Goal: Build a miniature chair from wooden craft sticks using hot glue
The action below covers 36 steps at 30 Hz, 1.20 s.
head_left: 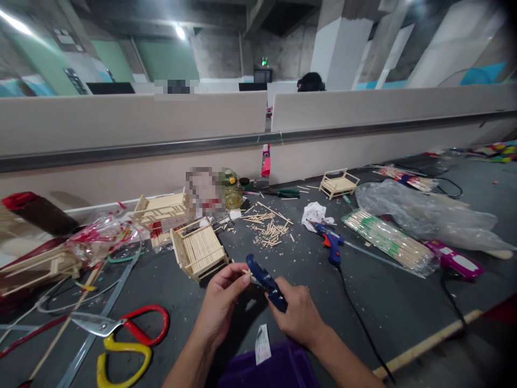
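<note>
My right hand (298, 310) is wrapped round a blue-handled hand cutter (264, 277), whose jaws are mostly hidden. Close to the tool, my left hand (226, 288) pinches a short wooden stick (247, 272) between thumb and fingers. Beyond the hands lies a heap of cut wooden stick pieces (272, 231). Just left of them sits a small chair-like frame made of sticks (202, 249), with a second stick model (161, 207) behind it. A purple bin (274, 372) with a paper label (262, 344) is below my wrists.
Red-and-yellow scissors (121, 328) lie at the left front. To the right are a blue glue gun (333, 245) with a trailing cord, crumpled tissue (316, 214), bagged sticks (388, 240) and a purple tool (456, 260). A small stick bench (338, 184) stands near the partition (363, 116).
</note>
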Each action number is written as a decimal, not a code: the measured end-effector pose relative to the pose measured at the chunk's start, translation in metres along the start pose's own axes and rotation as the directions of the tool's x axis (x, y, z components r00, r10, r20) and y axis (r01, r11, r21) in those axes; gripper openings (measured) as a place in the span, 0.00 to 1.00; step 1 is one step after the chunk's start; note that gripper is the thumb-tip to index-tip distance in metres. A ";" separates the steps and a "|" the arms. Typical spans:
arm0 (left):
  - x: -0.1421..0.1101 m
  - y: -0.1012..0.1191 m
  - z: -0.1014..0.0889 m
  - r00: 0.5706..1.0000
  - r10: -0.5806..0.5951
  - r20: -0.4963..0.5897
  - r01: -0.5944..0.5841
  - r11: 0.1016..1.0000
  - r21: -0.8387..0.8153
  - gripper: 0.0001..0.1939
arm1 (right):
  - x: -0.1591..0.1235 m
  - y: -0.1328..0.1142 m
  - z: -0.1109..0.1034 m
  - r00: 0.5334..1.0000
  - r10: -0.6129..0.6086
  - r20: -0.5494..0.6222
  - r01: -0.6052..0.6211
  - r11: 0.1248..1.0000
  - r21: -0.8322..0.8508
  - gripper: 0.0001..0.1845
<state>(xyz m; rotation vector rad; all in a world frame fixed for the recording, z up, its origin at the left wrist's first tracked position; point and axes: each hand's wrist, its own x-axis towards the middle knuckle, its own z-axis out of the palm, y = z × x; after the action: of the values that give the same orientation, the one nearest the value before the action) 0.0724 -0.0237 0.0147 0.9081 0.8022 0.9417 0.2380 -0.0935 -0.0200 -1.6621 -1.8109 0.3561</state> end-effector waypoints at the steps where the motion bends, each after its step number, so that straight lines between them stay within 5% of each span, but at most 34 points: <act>1: 0.000 0.000 0.000 1.000 0.003 -0.001 -0.003 1.000 0.007 0.12 | -0.001 -0.001 0.000 1.000 0.011 -0.004 -0.011 1.000 0.023 0.03; 6: 0.003 -0.001 -0.003 1.000 0.014 -0.026 -0.014 1.000 -0.006 0.13 | 0.006 -0.009 -0.015 0.980 0.176 -0.091 -0.171 0.984 0.057 0.12; 11: 0.005 -0.001 -0.009 0.997 0.051 -0.053 -0.053 0.998 -0.027 0.17 | 0.031 -0.005 -0.031 0.933 0.338 -0.127 -0.361 0.877 -0.318 0.20; 16: -0.001 0.008 -0.007 0.990 0.136 -0.037 -0.135 0.990 0.041 0.17 | 0.047 0.008 -0.014 0.917 0.375 -0.139 -0.382 0.716 -0.585 0.29; 20: -0.007 0.016 -0.006 0.984 0.180 -0.019 -0.177 0.979 0.106 0.14 | 0.047 0.017 -0.001 0.945 0.291 -0.149 -0.318 0.715 -0.623 0.34; 24: -0.009 0.022 -0.008 0.969 0.248 0.011 -0.243 0.937 0.252 0.13 | 0.047 0.009 -0.008 0.978 0.110 -0.180 -0.182 0.869 -0.460 0.28; 27: -0.009 0.030 -0.013 0.948 0.319 0.015 -0.304 0.885 0.352 0.10 | 0.051 -0.017 -0.019 0.985 -0.010 -0.171 0.002 0.999 -0.043 0.15; 30: -0.011 0.040 -0.020 0.938 0.346 -0.006 -0.324 0.885 0.335 0.11 | 0.060 -0.052 -0.023 0.990 -0.057 -0.127 0.093 0.949 0.302 0.09; 36: -0.019 0.051 -0.037 0.943 0.320 -0.096 -0.299 0.937 0.179 0.16 | 0.085 -0.090 -0.009 0.984 -0.143 -0.102 0.173 0.901 0.397 0.07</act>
<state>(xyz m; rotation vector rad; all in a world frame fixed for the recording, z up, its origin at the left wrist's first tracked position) 0.0173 -0.0159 0.0491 1.1500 0.8657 1.2316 0.1740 -0.0281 0.0638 -1.2172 -1.6685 0.5518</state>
